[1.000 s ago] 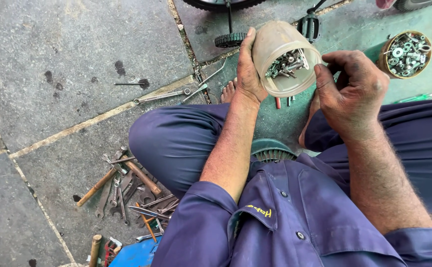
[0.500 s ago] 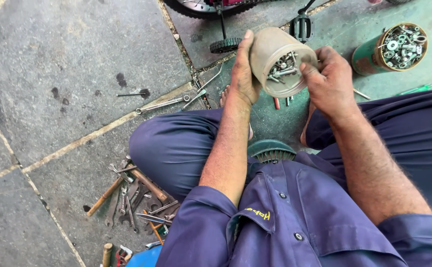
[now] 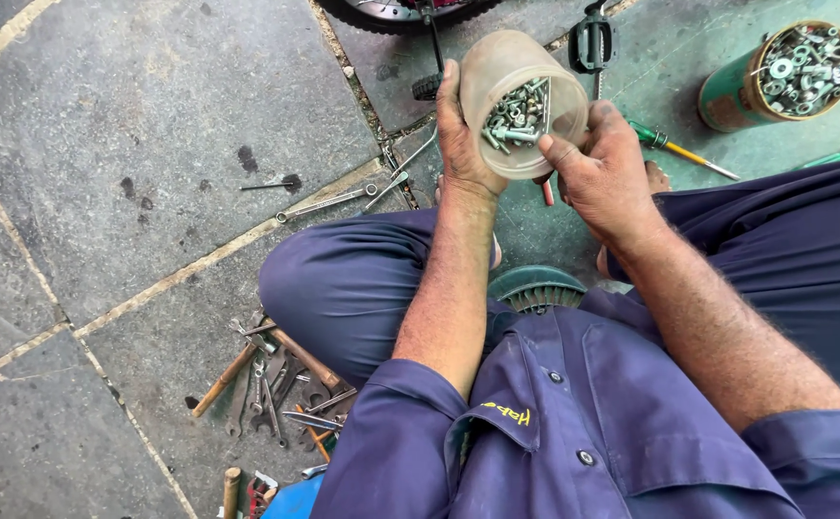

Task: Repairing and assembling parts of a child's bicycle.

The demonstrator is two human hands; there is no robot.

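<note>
Left hand (image 3: 463,135) grips clear jar (image 3: 521,101) of bolts; right hand (image 3: 602,168) pinches rim, fingertips hidden. Green can (image 3: 727,96) far right.

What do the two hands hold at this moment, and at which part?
The left hand grips the clear plastic jar of bolts by its side wall. The right hand touches the jar's rim with its fingertips.

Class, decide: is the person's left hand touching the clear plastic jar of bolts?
Touching. The head view shows the left hand wrapped against the side of the clear plastic jar, holding it up.
</note>
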